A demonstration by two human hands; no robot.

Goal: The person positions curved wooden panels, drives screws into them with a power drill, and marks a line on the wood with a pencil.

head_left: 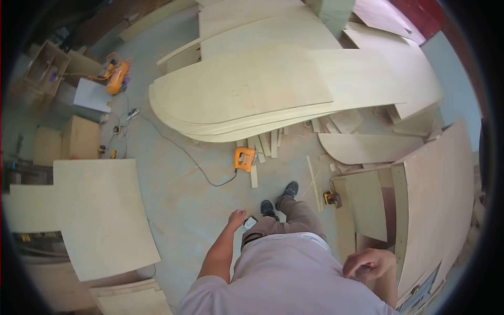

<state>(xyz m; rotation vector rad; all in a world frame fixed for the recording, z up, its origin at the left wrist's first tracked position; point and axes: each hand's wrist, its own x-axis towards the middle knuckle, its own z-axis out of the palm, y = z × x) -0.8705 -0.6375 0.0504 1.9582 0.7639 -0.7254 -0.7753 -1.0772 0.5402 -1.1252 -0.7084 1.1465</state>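
My left hand [237, 217] hangs beside my left thigh, its fingers loosely curled and nothing showing in them. Just right of it, a white and dark item [250, 223] shows at the side of my trousers. Raised at the right of my chest is my right hand [370, 264], bent at the wrist with the fingers curled inward; the inside of its grip is hidden. Close beyond that hand stands a wooden cabinet frame [400, 210] with plywood panels. On the floor ahead of my shoes lies an orange power tool [244, 158] with a cord.
A stack of rounded plywood sheets [241, 89] spans the far side, with wood offcuts [268, 143] below it. To the left are a plywood panel [102, 210], a cardboard box [81, 137] and an orange compressor [117, 76]. A yellow-black cordless tool [332, 198] is beside the cabinet. A cable crosses the floor.
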